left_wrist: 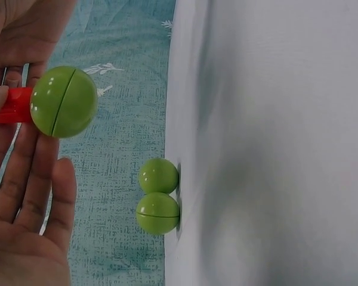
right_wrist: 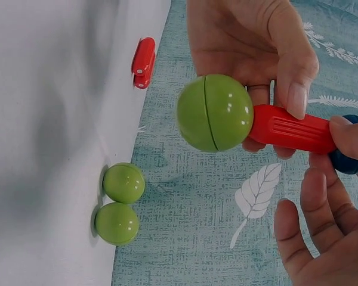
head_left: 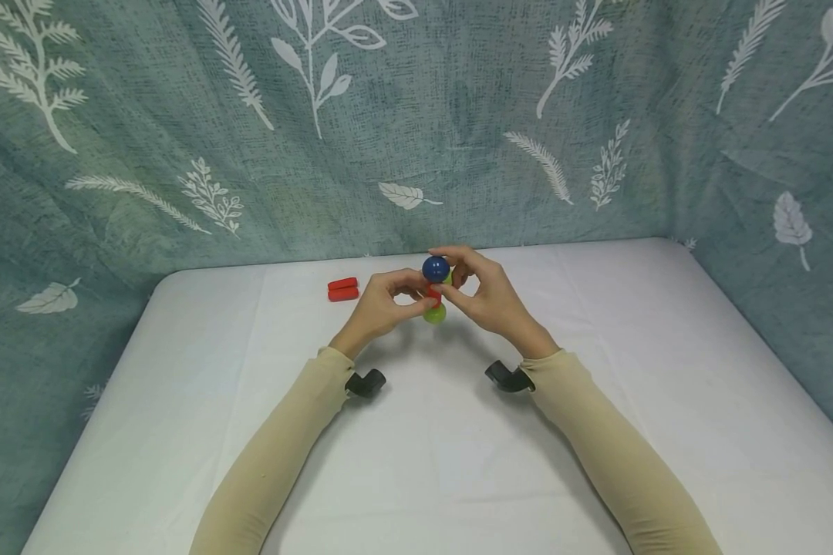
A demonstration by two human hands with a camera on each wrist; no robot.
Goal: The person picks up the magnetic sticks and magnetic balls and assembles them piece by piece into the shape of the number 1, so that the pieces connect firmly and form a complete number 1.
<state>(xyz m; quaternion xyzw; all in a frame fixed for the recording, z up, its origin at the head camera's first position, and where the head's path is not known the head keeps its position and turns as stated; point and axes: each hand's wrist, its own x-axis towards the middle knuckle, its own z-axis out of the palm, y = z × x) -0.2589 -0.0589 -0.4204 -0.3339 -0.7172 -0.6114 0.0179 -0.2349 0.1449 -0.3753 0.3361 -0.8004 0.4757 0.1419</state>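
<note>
A red rod (right_wrist: pixel 292 128) stands upright between a blue ball (head_left: pixel 436 269) at its top and a green ball (right_wrist: pixel 215 113) at its lower end. My left hand (head_left: pixel 389 302) pinches the rod between thumb and fingers. From the other side, my right hand (head_left: pixel 491 294) grips the blue ball, its index finger over the top and its thumb low, where ball and rod meet. The right wrist view shows the blue ball partly covered by that thumb. The joined piece is held up off the table.
Two red rods (head_left: pixel 343 290) lie side by side on the white table (head_left: pixel 416 462), left of the hands. Two more green balls (left_wrist: pixel 158 193) rest near the table's far edge, mostly hidden in the head view. A patterned teal cloth (head_left: pixel 458 154) hangs behind.
</note>
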